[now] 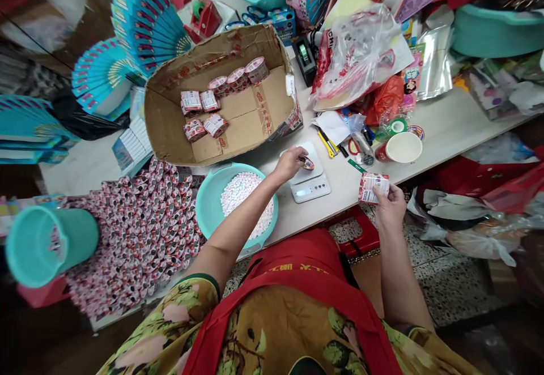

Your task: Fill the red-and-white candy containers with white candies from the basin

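Observation:
My left hand (289, 166) is over the white digital scale (311, 187), its fingers closed on a small red oval-faced packet (308, 163). Whether the packet touches the scale's plate I cannot tell. At the table's front edge, my right hand (391, 204) pinches a small red-and-white printed pack (372, 186) by its lower right side. Under my left forearm stands a turquoise basin (205, 208) with many small pale pellets (238, 189) in it. Several similar printed packs (216, 125) sit in the open cardboard carton (242, 137) behind the basin.
A large heap of small red-and-pink packets (140, 239) covers the table's left part, beside a turquoise bucket (74, 242). Blue fan-shaped stacks (148, 24) stand at back left. A yellow cutter (326, 141), paper cup (403, 148), tape dispenser (305, 60) and plastic bag (357, 52) lie right.

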Tool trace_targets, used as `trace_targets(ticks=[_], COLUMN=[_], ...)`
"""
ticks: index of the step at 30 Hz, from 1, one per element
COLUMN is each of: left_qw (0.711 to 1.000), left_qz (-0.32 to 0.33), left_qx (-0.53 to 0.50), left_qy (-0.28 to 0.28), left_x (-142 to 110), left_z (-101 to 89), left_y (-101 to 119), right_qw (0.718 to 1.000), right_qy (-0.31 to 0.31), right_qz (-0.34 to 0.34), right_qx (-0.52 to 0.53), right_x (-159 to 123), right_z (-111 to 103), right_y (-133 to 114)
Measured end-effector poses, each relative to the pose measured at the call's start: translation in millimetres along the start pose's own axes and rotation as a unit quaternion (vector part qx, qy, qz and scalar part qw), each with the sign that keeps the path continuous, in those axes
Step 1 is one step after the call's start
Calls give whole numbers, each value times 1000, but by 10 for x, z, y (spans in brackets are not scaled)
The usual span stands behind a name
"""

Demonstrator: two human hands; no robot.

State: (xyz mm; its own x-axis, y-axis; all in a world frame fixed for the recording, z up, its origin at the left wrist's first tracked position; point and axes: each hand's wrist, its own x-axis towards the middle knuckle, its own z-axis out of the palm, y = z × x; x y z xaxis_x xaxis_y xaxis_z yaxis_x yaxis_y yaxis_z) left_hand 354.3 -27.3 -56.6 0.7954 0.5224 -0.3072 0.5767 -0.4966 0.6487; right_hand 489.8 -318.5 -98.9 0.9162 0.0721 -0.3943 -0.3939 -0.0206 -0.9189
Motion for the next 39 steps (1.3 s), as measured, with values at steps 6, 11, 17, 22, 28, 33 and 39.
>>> trace_targets(ticks=[6, 11, 17, 22, 28, 33, 39], left_qw=[1000, 980, 973, 910, 824, 817, 815], left_qz=[-22, -6, -123, -294, -538, -567, -551], left_qx=[19, 191, 174, 182, 157, 60, -2], left_qy=[2, -60, 94, 229, 80, 84, 180], left_x=[-69, -111, -999, -2564, -3749, -3613, -3367], left_z=[-7, 49, -735, -1364, -961, -231, -82], left_y=[-50, -20, -188, -617, -1186, -1604, -2046], right_qw=[998, 967, 940, 899, 880, 873, 867], right_qy=[-38, -217, -277, -387, -426, -446, -454], right_qz=[33, 120, 176, 203, 207, 188, 173], right_qx=[28, 62, 89, 4, -33, -63, -113], right_x=[44, -26, -146, -252, -567, -738, -877], right_z=[33, 185, 579, 1056, 1695, 2053, 2227], right_y=[-27, -86, -176, -180, -189, -209, -246])
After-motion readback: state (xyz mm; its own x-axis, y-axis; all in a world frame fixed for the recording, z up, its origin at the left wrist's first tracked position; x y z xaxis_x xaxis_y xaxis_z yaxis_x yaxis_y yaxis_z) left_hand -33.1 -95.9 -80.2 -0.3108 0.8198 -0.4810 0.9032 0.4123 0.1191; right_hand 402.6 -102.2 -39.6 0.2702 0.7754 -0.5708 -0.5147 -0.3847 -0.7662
